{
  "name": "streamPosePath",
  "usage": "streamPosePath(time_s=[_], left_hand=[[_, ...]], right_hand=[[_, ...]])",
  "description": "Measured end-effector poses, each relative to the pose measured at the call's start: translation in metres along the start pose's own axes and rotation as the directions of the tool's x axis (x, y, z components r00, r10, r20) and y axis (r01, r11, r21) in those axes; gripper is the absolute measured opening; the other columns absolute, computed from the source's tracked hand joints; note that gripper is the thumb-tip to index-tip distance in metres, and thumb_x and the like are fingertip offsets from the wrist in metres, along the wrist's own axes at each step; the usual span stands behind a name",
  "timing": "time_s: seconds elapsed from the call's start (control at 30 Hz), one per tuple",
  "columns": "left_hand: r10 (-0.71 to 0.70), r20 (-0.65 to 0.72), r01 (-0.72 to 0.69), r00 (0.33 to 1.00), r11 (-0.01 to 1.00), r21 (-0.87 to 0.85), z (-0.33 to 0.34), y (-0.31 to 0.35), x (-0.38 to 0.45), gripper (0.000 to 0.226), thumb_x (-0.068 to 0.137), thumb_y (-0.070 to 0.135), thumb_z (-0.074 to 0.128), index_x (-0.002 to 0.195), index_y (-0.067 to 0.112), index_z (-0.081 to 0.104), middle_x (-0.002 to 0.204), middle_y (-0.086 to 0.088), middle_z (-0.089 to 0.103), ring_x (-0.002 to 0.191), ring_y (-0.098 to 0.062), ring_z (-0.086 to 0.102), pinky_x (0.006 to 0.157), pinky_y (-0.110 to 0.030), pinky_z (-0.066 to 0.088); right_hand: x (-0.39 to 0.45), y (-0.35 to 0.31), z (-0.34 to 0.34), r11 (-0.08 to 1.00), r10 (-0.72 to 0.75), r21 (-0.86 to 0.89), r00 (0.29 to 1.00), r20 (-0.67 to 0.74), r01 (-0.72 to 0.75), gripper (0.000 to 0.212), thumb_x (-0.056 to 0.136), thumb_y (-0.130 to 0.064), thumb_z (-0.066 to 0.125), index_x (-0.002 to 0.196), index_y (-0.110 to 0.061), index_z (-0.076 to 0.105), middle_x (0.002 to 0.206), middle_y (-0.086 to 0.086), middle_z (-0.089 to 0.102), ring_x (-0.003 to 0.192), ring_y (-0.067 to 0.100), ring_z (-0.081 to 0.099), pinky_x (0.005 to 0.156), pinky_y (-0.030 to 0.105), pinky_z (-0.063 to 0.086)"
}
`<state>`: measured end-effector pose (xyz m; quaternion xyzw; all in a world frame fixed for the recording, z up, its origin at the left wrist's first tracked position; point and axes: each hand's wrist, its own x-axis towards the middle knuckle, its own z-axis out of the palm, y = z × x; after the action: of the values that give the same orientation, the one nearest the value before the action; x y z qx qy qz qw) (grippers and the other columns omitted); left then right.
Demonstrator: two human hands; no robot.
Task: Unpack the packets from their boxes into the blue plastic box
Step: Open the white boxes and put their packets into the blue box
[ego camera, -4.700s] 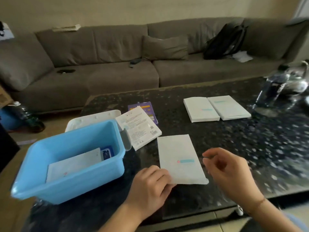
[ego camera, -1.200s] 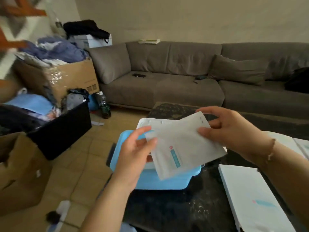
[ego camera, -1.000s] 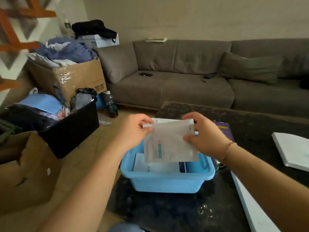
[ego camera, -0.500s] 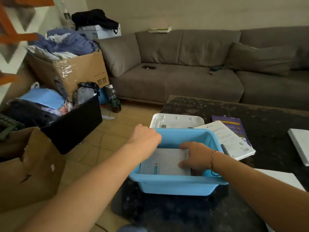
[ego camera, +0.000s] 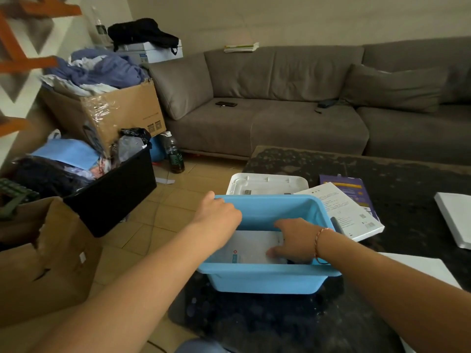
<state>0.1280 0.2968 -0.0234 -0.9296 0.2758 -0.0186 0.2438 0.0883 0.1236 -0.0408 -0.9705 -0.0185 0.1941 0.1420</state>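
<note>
Head view: two hands (left [ego camera: 216,215], right [ego camera: 297,240]) inside one blue box [ego camera: 265,276], one packet [ego camera: 254,245].

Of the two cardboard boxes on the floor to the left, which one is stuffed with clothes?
The far cardboard box beside the sofa, wrapped in clear film, with blue and white clothes piled above its rim. The near box shows none.

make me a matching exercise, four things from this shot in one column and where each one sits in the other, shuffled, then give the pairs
Things:
1. white packet
2. white lid
3. green bottle
4. black phone

Places:
A. on the sofa seat
B. on the floor by the cardboard box
C. inside the blue plastic box, under the right hand
D. on the table behind the blue plastic box

Pairs: 1-C, 2-D, 3-B, 4-A
</note>
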Motion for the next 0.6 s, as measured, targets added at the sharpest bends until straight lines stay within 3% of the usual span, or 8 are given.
streamPosePath(time_s=[0.1,0.17,0.23,0.27,0.33,0.4,0.5,0.6], left_hand=[[-0.116,-0.237,0.039,0.965,0.951,-0.307,-0.023,0.001,-0.011,0.013,0.092,0.012,0.053,0.082,0.021,0.058,0.092,-0.002,0.064,0.088,-0.026,0.06,0.065,-0.032,0.035],[-0.23,-0.574,-0.126,0.786,0.849,-0.513,-0.035,0.015,-0.02,0.014,0.094,0.02,0.055,0.087,0.018,0.067,0.084,0.0,0.066,0.081,-0.023,0.061,0.061,-0.031,0.039],[-0.28,-0.808,-0.429,0.518,0.733,-0.528,-0.046,0.049,-0.036,0.014,0.093,0.016,0.06,0.085,0.012,0.071,0.078,0.0,0.067,0.071,-0.022,0.059,0.061,-0.032,0.045],[-0.256,-0.863,-0.539,0.435,0.694,-0.477,-0.05,0.072,-0.044,0.014,0.093,0.016,0.062,0.086,0.01,0.073,0.078,-0.002,0.067,0.07,-0.022,0.059,0.062,-0.033,0.048],[-0.136,-0.921,-0.671,0.365,0.647,-0.362,-0.047,0.123,-0.053,0.015,0.091,0.021,0.067,0.089,0.008,0.075,0.082,-0.005,0.068,0.07,-0.024,0.059,0.062,-0.034,0.047],[0.001,-0.915,-0.741,0.403,0.587,-0.326,-0.033,0.172,-0.055,0.026,0.089,0.034,0.07,0.097,0.01,0.073,0.093,-0.005,0.068,0.08,-0.023,0.059,0.066,-0.036,0.048],[0.319,-0.729,-0.728,0.606,0.591,-0.347,-0.012,0.224,-0.055,0.058,0.085,0.063,0.06,0.123,0.02,0.058,0.125,0.002,0.057,0.109,-0.02,0.052,0.089,-0.038,0.048],[0.42,-0.639,-0.713,0.644,0.632,-0.303,0.001,0.252,-0.053,0.062,0.084,0.068,0.052,0.127,0.024,0.051,0.134,0.006,0.049,0.117,-0.017,0.048,0.099,-0.035,0.045]], right_hand=[[-0.027,0.004,-0.028,0.992,-0.012,0.122,0.982,-0.187,0.035,0.053,0.091,-0.045,0.06,0.137,-0.025,0.043,0.105,0.0,0.063,0.067,0.011,0.064,0.066,0.022,0.054],[-0.052,0.016,-0.048,0.973,-0.005,0.213,0.924,-0.382,0.093,0.045,0.092,-0.04,0.06,0.134,-0.027,0.049,0.082,-0.006,0.067,0.053,0.009,0.064,0.053,0.016,0.05],[-0.081,0.037,-0.056,0.949,0.046,0.286,0.837,-0.546,0.135,0.034,0.092,-0.034,0.062,0.124,-0.026,0.058,0.068,-0.009,0.067,0.05,0.001,0.063,0.05,0.01,0.045],[-0.096,0.048,-0.055,0.936,0.083,0.32,0.795,-0.601,0.144,0.029,0.092,-0.031,0.063,0.12,-0.025,0.062,0.064,-0.008,0.066,0.049,-0.001,0.061,0.049,0.008,0.044],[-0.121,0.073,-0.044,0.919,0.158,0.371,0.735,-0.66,0.136,0.024,0.09,-0.029,0.066,0.113,-0.022,0.067,0.059,-0.006,0.064,0.048,0.001,0.06,0.046,0.004,0.04],[-0.144,0.098,-0.03,0.905,0.221,0.411,0.706,-0.673,0.108,0.02,0.09,-0.028,0.066,0.108,-0.021,0.069,0.053,-0.003,0.063,0.044,0.004,0.059,0.044,0.006,0.04],[-0.18,0.131,-0.007,0.879,0.304,0.471,0.678,-0.669,0.071,0.015,0.091,-0.028,0.065,0.105,-0.024,0.068,0.053,-0.005,0.064,0.042,0.005,0.058,0.048,0.014,0.042],[-0.209,0.155,0.018,0.841,0.386,0.539,0.646,-0.658,0.046,0.01,0.09,-0.027,0.067,0.1,-0.028,0.067,0.056,-0.004,0.066,0.044,0.005,0.058,0.052,0.02,0.047]])
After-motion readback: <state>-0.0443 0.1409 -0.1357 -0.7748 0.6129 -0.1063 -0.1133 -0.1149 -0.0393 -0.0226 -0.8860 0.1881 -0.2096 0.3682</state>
